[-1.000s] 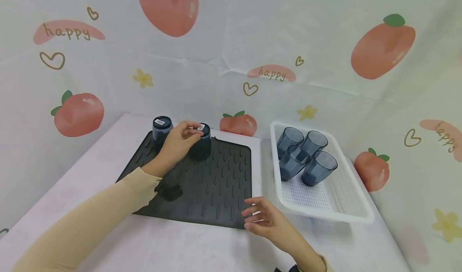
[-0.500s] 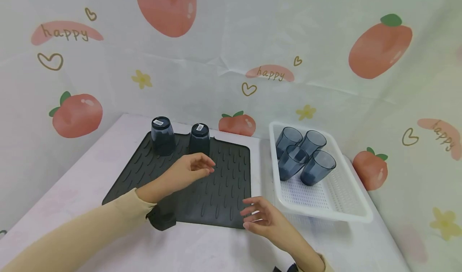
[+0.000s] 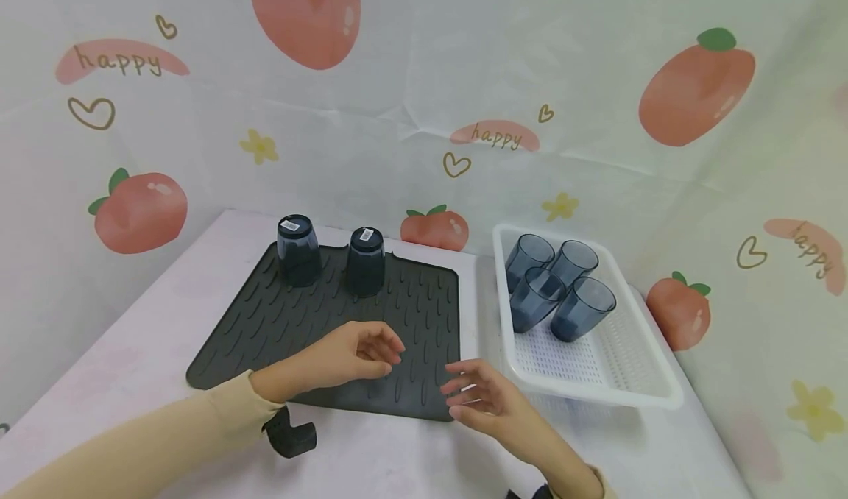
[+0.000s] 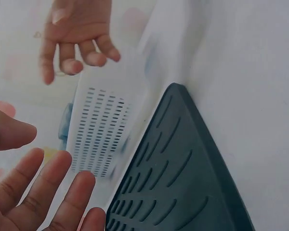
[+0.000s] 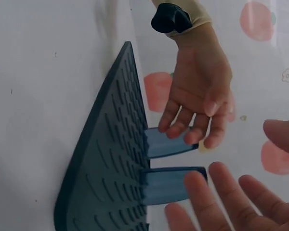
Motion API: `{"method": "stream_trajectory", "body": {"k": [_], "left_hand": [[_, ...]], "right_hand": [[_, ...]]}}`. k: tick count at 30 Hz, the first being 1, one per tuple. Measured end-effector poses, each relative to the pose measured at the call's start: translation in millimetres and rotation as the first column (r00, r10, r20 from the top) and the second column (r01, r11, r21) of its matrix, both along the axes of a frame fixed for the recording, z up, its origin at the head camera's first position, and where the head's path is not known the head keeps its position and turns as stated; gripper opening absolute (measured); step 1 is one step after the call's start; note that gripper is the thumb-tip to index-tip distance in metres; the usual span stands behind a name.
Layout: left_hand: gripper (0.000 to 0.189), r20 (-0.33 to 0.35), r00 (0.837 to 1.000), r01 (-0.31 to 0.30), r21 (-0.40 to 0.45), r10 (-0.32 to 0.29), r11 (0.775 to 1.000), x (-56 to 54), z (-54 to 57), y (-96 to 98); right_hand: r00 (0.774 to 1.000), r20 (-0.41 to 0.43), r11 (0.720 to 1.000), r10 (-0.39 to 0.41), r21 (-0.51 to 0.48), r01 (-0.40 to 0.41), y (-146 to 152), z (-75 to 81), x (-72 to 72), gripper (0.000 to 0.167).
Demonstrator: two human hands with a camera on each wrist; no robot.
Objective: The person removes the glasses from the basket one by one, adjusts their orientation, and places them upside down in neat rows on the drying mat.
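Note:
Over the front part of the black ridged drying mat (image 3: 265, 322), my left hand (image 3: 344, 359) hovers with loosely bent fingers and nothing in them. My right hand (image 3: 493, 411) is held just off the mat's front right corner, fingers relaxed and holding nothing. Two blue-tinted glasses stand upside down at the back of the mat: a left glass (image 3: 299, 252) and a right glass (image 3: 366, 263), each with a white label on its base. In the left wrist view the fingers (image 4: 48, 192) are spread, and the right wrist view shows the other hand's fingers (image 5: 231, 202) likewise.
On the right stands a white perforated basket (image 3: 636, 352). Several blue-tinted glasses (image 3: 583, 308) lean inside it, mouths up. A pale tablecloth (image 3: 371, 455) covers the table, and a peach-patterned curtain (image 3: 384, 79) hangs behind.
My left hand has come away from the right glass at the back of the mat and moved toward the front, leaving the glass standing. The right hand has stayed nearly still.

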State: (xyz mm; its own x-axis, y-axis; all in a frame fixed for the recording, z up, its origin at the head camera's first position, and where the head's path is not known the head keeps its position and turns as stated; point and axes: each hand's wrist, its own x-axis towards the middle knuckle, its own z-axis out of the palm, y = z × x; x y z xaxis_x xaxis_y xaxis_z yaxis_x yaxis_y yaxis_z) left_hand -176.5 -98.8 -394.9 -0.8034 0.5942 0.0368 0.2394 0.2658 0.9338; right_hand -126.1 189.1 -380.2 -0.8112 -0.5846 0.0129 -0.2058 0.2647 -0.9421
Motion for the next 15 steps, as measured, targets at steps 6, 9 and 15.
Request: {"method": "stream_trajectory", "body": {"k": [6,9,15], "left_hand": [[0.025,0.011,1.0,0.023,-0.019,-0.023,1.0,3.9,-0.7,1.5],[0.027,0.019,1.0,0.026,-0.022,-0.025,0.999,4.3,-1.4,1.2],[0.028,0.03,0.999,0.017,-0.024,-0.017,1.0,3.5,-4.6,0.3]], "right_hand": [[0.974,-0.225,0.998,-0.01,-0.068,-0.006,8.8,7.8,-1.2,0.043],[0.948,-0.313,0.996,-0.054,-0.08,0.031,16.2,17.9,-3.5,0.045],[0.899,-0.407,0.979,-0.16,-0.18,0.093,36.4,42.6,-16.9,0.047]]}}
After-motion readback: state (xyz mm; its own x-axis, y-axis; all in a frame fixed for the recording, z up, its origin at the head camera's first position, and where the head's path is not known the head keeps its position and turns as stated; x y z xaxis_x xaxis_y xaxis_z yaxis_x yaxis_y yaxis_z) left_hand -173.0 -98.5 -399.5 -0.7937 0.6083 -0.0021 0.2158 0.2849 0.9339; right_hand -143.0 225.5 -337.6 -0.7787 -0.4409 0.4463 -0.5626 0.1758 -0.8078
